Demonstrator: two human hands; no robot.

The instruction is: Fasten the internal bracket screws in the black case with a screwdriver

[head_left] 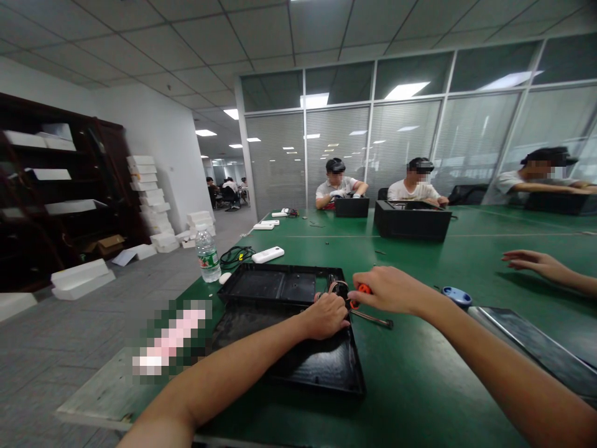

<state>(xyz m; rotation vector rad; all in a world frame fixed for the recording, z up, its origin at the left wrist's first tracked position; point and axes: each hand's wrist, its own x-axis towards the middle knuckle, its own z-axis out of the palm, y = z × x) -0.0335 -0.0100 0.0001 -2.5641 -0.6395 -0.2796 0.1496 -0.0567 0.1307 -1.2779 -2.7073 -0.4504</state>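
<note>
clearly, the right hand (389,287) is closed around an orange-handled tool (360,295), set against the right side of the black case (321,367), near where its two shallow halves meet. the left hand (325,315) lies over that same spot, fingers curled beside the wires (373,318); whether it pinches anything underneath, i cannot tell. the case lies on the green table (410,379), just in front of the person.

the tool's tip is hidden behind the hands, so a slip there could nick a wire or jab the left fingers, which are very near. the loose wire end trails past the case's right side onto the table; a sleeve-less forearm dragging over it could tug the plug. pushing hard on one half might also make the case skid.

to the left, room is tight: the bottle (208,256) stands by the table's edge, and the black cable (236,256) and white device (268,254) crowd the far side. rightward there is a bare stretch before the blue dish (457,297) and the glossy panel (527,342), with a co-worker's hand (536,264) beyond.
</note>
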